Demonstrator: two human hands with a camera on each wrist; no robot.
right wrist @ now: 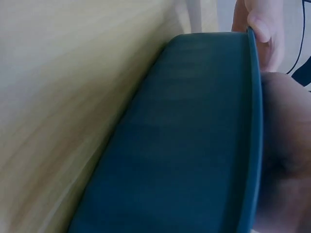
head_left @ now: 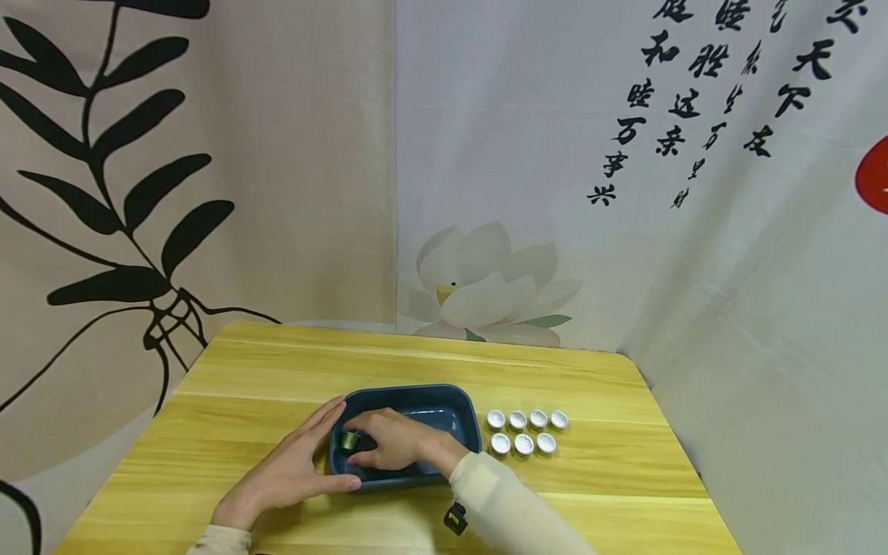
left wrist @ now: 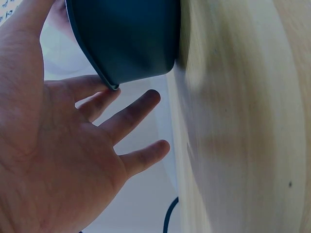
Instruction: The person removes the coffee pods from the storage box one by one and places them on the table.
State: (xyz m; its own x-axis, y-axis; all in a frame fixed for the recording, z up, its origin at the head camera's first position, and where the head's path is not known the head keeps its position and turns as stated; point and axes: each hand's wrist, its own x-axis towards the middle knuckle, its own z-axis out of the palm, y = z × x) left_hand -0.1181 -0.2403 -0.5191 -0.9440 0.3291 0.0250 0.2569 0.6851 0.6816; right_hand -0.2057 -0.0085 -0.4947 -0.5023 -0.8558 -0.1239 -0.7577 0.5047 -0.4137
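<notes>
A dark blue rectangular tray (head_left: 416, 391) rests on the wooden table. My left hand (head_left: 291, 470) spans its left end, fingertips at the far-left corner and thumb on the near rim; in the left wrist view its fingers spread beside the tray wall (left wrist: 129, 41). Inside the tray, my right hand (head_left: 398, 441) reaches toward the left end. A small greenish, shiny piece (head_left: 350, 441) lies between its index finger and thumb; whether they pinch it cannot be made out. In the right wrist view the rim hides part of the right hand (right wrist: 286, 131), which is blurred.
Several small round white pieces with silvery rims, like tealight candles (head_left: 523, 444), stand in two rows right of the tray. The wooden table (head_left: 277, 370) ends at a curtain behind, printed with leaves and writing. A small black device (head_left: 455, 519) hangs by the right wrist.
</notes>
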